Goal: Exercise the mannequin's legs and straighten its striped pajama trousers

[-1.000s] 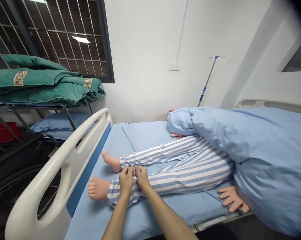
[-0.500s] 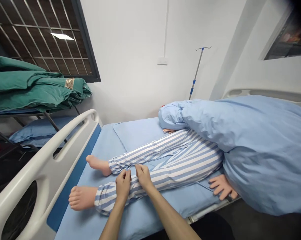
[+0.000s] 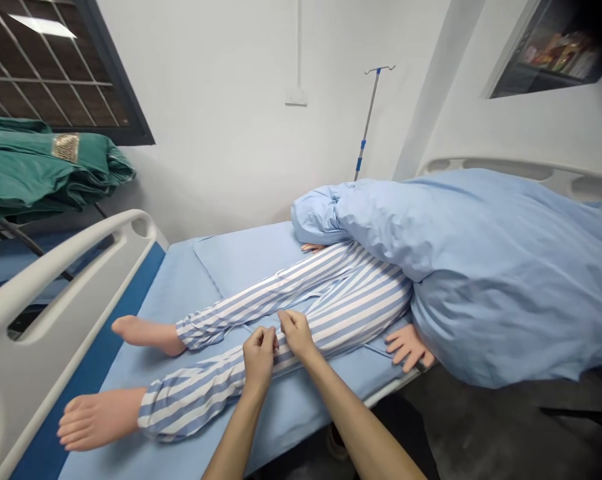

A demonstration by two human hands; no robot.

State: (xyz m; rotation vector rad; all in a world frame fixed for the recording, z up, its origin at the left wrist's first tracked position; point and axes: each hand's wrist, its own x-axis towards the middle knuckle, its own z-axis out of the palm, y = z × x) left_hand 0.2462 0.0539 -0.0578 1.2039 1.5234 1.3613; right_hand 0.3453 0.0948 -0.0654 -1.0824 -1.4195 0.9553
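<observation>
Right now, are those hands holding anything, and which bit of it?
I can't tell. The left hand and right hand are curled over the near leg of the striped trousers, but whether they pinch any cloth is hidden.

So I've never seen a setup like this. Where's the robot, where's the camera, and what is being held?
There's no robot here: the work is done by a person's bare left hand and right hand. The camera is worn on that person's head, so you look forward and down past their own forearms.

On the bed lies what looks like a mannequin in striped trousers, its feet bare. A blue quilt covers its upper body.

Both hands have curled fingers and sit over the nearer leg. Whether they pinch the cloth, I can't tell.
</observation>
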